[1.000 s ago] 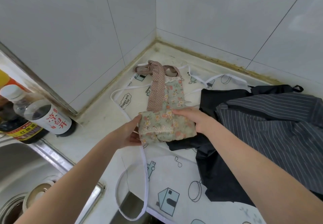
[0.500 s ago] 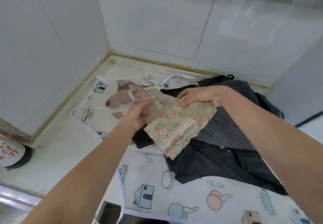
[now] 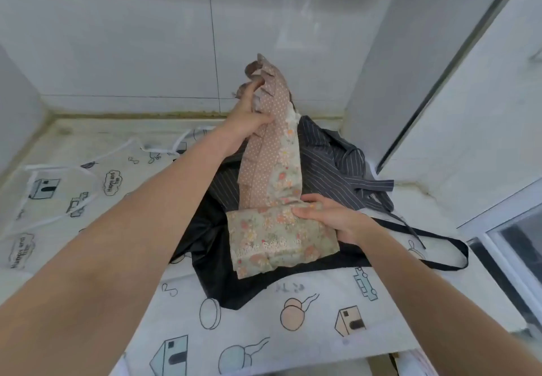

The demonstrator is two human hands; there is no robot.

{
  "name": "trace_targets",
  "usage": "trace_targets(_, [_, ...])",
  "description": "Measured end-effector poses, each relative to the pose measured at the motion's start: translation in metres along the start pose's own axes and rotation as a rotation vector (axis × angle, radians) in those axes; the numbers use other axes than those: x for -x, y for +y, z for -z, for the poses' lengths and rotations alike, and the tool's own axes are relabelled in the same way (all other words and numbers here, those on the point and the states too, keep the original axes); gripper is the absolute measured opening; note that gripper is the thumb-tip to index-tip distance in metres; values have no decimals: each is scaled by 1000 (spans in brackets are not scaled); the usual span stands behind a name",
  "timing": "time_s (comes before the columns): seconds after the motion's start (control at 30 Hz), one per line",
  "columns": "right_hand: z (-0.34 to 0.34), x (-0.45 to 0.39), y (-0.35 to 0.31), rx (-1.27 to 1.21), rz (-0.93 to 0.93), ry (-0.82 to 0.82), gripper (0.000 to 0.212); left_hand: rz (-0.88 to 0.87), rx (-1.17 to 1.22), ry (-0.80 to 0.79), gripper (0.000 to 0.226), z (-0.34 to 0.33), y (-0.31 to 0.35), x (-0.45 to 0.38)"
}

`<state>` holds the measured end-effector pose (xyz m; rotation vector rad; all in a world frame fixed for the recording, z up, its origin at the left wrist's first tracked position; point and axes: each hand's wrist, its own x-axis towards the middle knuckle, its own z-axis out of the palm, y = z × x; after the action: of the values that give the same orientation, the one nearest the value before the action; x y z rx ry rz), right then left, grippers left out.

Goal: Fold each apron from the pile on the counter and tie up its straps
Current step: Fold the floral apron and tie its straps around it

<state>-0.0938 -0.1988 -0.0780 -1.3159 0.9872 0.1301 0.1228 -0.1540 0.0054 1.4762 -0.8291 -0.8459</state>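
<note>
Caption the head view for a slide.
Left hand lifts the floral cotton apron's dotted strap end while right hand grips its folded body over dark striped aprons.

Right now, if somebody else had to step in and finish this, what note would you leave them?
Left hand grips the dotted straps of the floral apron, lifted up.
Right hand holds the folded floral body on the pile.
Done: floral apron folded.
Left: tie its straps, then fold the striped apron, black apron and the white cartoon-print apron on the counter.
</note>
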Motion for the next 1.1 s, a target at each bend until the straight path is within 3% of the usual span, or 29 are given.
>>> trace_targets(0.1, [-3,-10,43,245,-72,152,72,88,-313,16,73,-9,-29,-1])
trace_targets(0.17, [-4,-16,60,280,-83,184,70,182,-678,106,66,-10,-58,13])
trace_targets(0.23, [0,-23,61,363,-60,167,72,57,-1057,163,55,-12,-84,41])
trace_targets(0.27, [2,-26,57,459,-42,160,75,-83,-1133,86,53,-17,-96,58])
trace_targets(0.33, [6,-29,45,784,39,200,79,-258,-1102,-331,56,-30,-120,95])
trace_targets(0.4, [0,-23,35,1157,224,276,71,-201,-1152,-718,71,-36,-142,122])
trace_targets(0.47, [-10,-16,36,1351,422,209,47,-99,-1251,-818,84,-33,-159,129])
trace_targets(0.57, [-21,-14,57,1460,448,135,39,-69,-1208,-831,88,-29,-163,121])
trace_targets(0.67, [-20,-19,70,1461,337,162,47,46,-1252,-880,91,-36,-159,112])
trace_targets(0.83, [-20,-32,51,1353,97,-6,47,133,-1343,-900,98,-48,-154,115])
trace_targets(0.93, [-25,-32,49,1299,50,-27,52,36,-1485,-848,107,-52,-152,126])
trace_targets(1.03, [-26,-23,53,1346,187,42,55,-212,-1651,-651,115,-56,-164,145])
trace_targets(1.1, [-23,-15,58,1389,397,68,59,-182,-1675,-560,119,-56,-174,156])
